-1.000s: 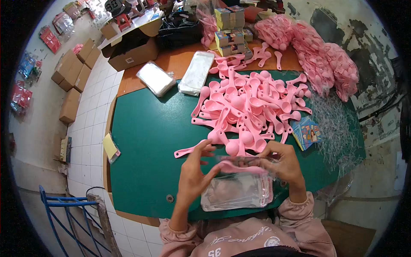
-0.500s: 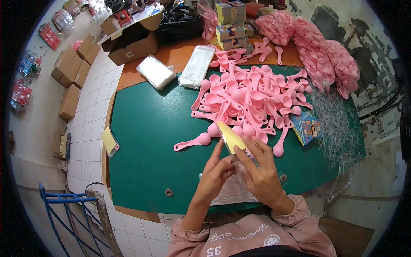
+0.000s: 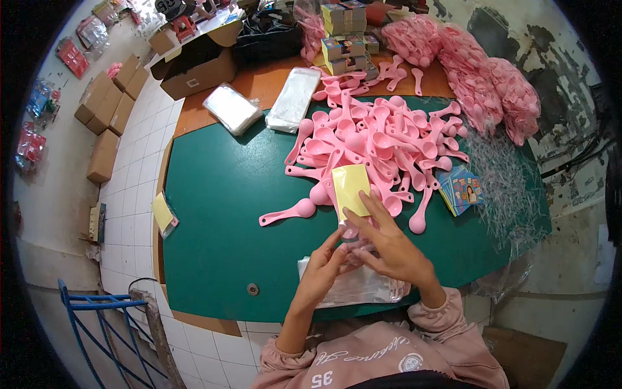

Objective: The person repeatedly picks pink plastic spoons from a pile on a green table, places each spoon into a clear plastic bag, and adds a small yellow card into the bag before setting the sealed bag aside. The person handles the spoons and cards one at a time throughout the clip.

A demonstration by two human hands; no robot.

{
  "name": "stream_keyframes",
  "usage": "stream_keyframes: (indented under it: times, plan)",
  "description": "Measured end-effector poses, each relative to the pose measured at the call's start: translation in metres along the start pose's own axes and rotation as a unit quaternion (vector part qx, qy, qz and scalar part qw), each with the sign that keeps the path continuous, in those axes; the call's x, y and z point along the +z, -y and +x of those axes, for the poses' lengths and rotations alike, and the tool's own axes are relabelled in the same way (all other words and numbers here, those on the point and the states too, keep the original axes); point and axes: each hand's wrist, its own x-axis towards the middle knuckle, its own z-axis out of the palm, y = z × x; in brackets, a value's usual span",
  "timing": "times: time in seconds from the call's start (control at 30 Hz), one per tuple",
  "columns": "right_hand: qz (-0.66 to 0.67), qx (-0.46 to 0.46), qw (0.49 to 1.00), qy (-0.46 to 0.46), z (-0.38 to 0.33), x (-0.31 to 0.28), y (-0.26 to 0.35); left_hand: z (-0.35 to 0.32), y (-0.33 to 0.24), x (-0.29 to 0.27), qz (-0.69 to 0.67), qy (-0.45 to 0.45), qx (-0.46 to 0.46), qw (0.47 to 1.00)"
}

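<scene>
Yellow card hides partly under right hand, beside left hand; either grip's closure I cannot tell.

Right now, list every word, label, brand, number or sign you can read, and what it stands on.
Printed text is not copied out here; only its place is told.
Pink sweatshirt: white lettering, a number, a round emblem.
Dark cap: a pale number.
Blue cards: print too small.
Banded stacks: print too small.
Cardboard box: pale label, too small.
Yellow card: no readable print.
</scene>
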Motion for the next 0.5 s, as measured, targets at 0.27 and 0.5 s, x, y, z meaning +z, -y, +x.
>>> stream_keyframes:
  times: [0.27, 0.5]
  plan:
    - [-0.043, -0.036, 0.997, 0.05, -0.011, -0.012, 0.017, -0.005, -0.005, 0.0, 0.023, -0.007, 0.039, 0.999]
    - [-0.107, -0.073, 0.988, 0.089, -0.014, -0.017, 0.023, -0.006, -0.009, 0.002, 0.029, -0.008, 0.065, 0.997]
